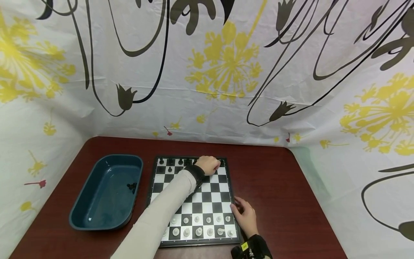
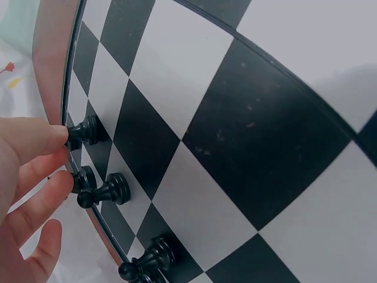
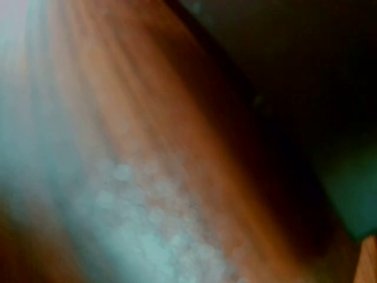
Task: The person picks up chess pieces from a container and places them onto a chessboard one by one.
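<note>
- Black pawn [image 2: 87,130] stands at the far edge of the chessboard [image 1: 207,196], back rank, towards the board's far right corner; in the left wrist view I see its long axis lying sideways across the picture, head towards the fingertips, base on the board, so it stands upright on its square.
- My left hand [image 1: 209,165] reaches across the board to that far row; one fingertip [image 2: 50,137] touches the pawn's head, the other fingers sit loosely curled by the next pieces. Whether it pinches the pawn I cannot tell.
- More black pieces [image 2: 106,190] stand just beside it along the same edge, all upright.
- My right hand [image 1: 245,214] rests at the board's right edge near the white rows, fingers relaxed and spread, holding nothing. Right wrist view is blur only.
- White pieces [image 1: 197,225] fill the two near rows of the board.
- Dark teal tray [image 1: 97,216] sits left of the board, just apart from it, with one small black piece [image 1: 132,187] inside.
- Everything rests on a reddish-brown table [image 1: 284,190] with rounded corners.
- White cloth backdrop [image 1: 223,64] with yellow flowers and black stems wraps the table on three sides.
</note>
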Demonstrator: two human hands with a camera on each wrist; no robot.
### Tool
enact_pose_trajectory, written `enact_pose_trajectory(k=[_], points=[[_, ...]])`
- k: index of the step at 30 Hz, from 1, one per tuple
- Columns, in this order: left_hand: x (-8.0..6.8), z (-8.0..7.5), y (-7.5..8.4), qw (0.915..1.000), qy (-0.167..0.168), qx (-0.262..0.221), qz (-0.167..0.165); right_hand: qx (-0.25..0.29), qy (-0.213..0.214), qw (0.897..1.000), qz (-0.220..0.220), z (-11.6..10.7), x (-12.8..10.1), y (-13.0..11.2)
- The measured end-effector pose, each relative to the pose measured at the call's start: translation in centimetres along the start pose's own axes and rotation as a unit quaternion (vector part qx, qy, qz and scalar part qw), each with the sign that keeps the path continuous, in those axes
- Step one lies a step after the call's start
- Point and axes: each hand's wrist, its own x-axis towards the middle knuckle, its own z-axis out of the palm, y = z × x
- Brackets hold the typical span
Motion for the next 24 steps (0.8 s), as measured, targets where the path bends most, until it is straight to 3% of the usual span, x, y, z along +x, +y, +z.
enact_pose_trajectory(k=[8, 16, 20, 24], points=[[-0.2, -0.2, 0.2, 0.9999, -0.007, 0.007, -0.008, -0.002, 0.004, 1.0, -0.001, 0.0, 0.0, 0.0], [-0.7, -0.9, 0.3, 0.9995, -0.013, -0.02, -0.019, -0.002, 0.005, 1.0, -0.008, 0.0, 0.0, -0.1], [-1.0, -1.4, -0.4, 0.9993, -0.02, -0.022, -0.025, 0.005, 0.006, 1.0, -0.01, 0.1, -0.1, 0.0], [-1.7, -2.8, -1.9, 0.9989, -0.02, -0.026, -0.034, 0.008, 0.001, 1.0, -0.003, 0.0, -0.1, 0.0]])
